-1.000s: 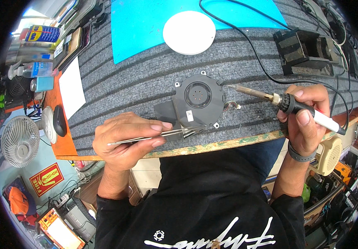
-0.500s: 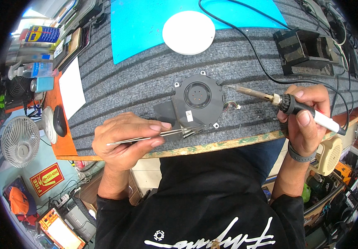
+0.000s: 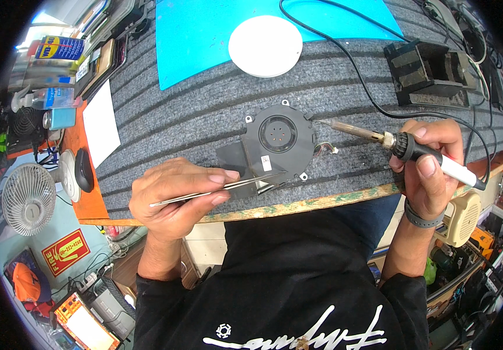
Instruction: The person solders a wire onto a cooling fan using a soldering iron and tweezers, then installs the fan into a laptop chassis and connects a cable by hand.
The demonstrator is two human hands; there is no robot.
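Note:
A black blower fan [image 3: 294,153] with a round hub and small metal mounting tabs lies flat on the grey ribbed mat. My left hand [image 3: 175,195] pinches metal tweezers [image 3: 196,196], whose tips reach over the fan's lower edge; whether they touch it I cannot tell. In my right hand [image 3: 429,157] is a soldering iron [image 3: 403,144] with a black and white handle. Its tip points left, close to the fan's right edge. A short wire lead with a white connector [image 3: 334,150] sticks out from the fan's right side.
A white round disc [image 3: 265,46] rests on a blue mat [image 3: 193,44] at the back. Back right stands a black holder box [image 3: 429,73]. The iron's black cable [image 3: 359,76] loops across the grey mat [image 3: 175,122]. A white sheet [image 3: 101,125] lies left, beside a small fan [image 3: 28,198].
The tweezers' tips have shifted very slightly over the blower fan's lower edge. My right hand and the soldering iron stay nearly where they were.

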